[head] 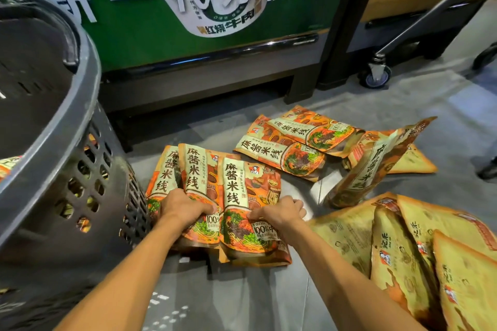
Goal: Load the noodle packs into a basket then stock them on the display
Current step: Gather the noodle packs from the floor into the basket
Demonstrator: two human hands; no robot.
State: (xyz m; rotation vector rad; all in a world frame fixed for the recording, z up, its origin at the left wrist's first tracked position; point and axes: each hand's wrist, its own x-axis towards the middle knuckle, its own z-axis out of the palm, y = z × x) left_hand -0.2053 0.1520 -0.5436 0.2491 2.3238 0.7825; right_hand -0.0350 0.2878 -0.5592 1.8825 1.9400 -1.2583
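Note:
Orange noodle packs lie on the grey floor. Three overlapping packs [236,191] lie face up in front of me. My left hand [185,208] grips the lower part of the left ones, and my right hand [279,212] clutches the right pack's lower edge. Two more packs [290,145] lie beyond, one pack [373,164] leans tilted, and several packs [419,250] lie back-side up at the right. The grey perforated basket [80,121] stands at the left, with some packs visible through its holes.
A green display stand [150,24] with a noodle-cup picture rises behind the packs, on dark legs. A metal trolley frame with a caster wheel [375,75] stands at the back right. A dark shoe tip [488,169] shows at the right edge.

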